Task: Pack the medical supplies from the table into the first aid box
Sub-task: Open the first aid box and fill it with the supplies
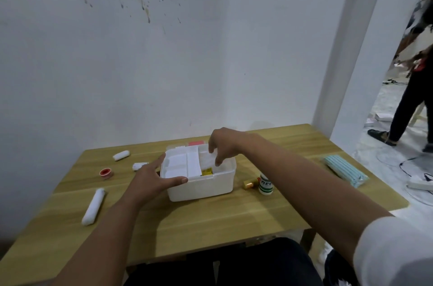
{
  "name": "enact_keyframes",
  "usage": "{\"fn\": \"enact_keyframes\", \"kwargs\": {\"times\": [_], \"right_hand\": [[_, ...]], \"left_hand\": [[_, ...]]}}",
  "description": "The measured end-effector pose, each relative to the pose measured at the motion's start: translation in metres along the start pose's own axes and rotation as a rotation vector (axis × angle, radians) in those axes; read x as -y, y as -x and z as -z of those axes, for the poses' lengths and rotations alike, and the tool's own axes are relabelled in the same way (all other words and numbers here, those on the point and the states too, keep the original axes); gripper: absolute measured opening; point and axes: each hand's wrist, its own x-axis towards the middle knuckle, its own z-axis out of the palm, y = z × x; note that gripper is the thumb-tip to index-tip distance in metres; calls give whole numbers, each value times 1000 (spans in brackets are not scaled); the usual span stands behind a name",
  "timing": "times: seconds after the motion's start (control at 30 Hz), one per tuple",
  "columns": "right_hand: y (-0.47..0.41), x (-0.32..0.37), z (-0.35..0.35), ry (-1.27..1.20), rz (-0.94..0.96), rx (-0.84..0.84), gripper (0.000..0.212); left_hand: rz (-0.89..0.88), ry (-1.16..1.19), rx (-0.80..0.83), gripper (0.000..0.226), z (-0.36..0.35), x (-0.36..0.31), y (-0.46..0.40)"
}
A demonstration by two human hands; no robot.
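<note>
Left hand (155,178) spread flat, fingers apart, thumb lying along front-left rim of white box (201,186), gripping nothing. Right hand (223,145) over box's right side, fingers curled down, pinching white gauze pad (207,160) inside. Box mid-table (210,220); bandage roll (93,206), tape (105,173), bottle (264,184), mask pack (344,171) lie outside.

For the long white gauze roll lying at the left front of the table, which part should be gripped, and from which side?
Grip the long white gauze roll around its middle, coming from above. It lies flat with bare table along both long sides, so fingers can close across its narrow width. The left hand is nearer, though it now rests on the first aid box.
</note>
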Motion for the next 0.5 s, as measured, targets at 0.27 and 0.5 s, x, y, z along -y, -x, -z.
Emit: {"fn": "enact_keyframes", "kwargs": {"times": [0.27,0.5], "right_hand": [[-5,10,-22,-91,25,-75,58],[-3,7,-19,-36,-49,-59,58]], "left_hand": [[-19,-6,-18,118,-1,1,-3],[-16,3,-17,117,-1,-2,0]]}}
